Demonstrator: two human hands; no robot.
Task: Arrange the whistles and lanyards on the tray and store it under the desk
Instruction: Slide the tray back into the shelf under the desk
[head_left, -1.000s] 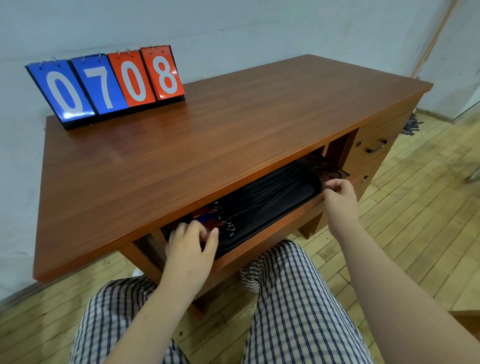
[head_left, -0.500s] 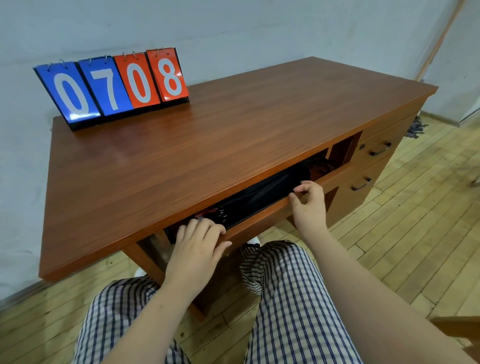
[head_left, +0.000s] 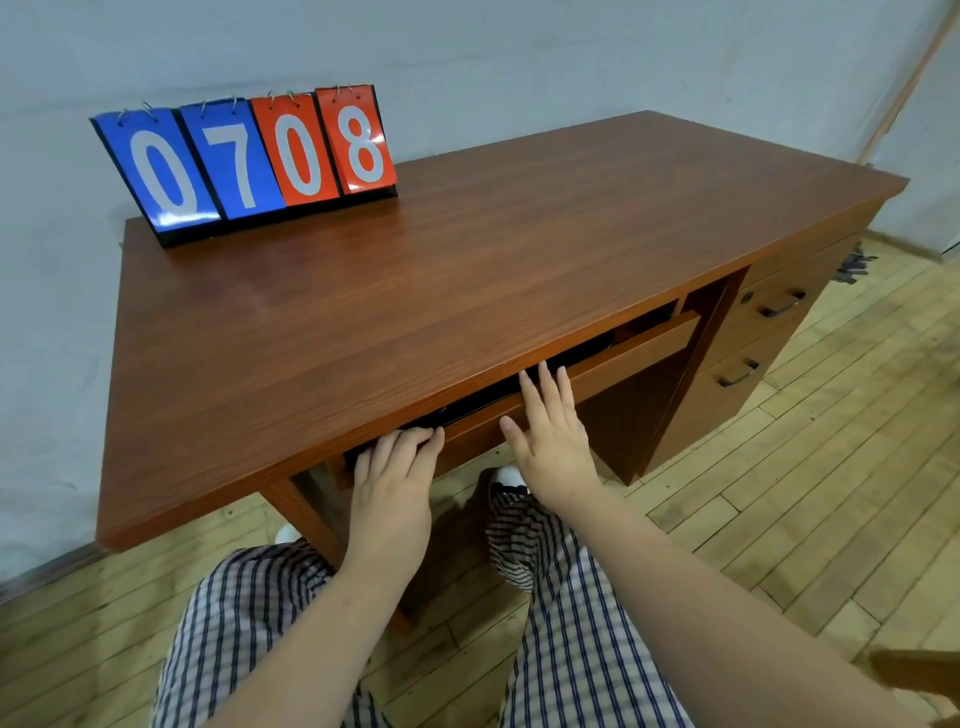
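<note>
Under the desk (head_left: 467, 270), the sliding shelf (head_left: 634, 348) wants an even push: left grip (head_left: 392, 493) seemingly curled on its lip, right grip (head_left: 550, 441) spread flat beside it.

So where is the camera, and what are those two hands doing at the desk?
The camera sits on a person's head, looking down, so you see their own arms. One view only. On the brown desk stands a flip scoreboard reading 0708. Under the top is a pull-out shelf with a black tray, almost hidden. The right hand presses straight fingers on the shelf's front edge. The left hand touches it with bent fingers; whether it grips, I can't tell.
</note>
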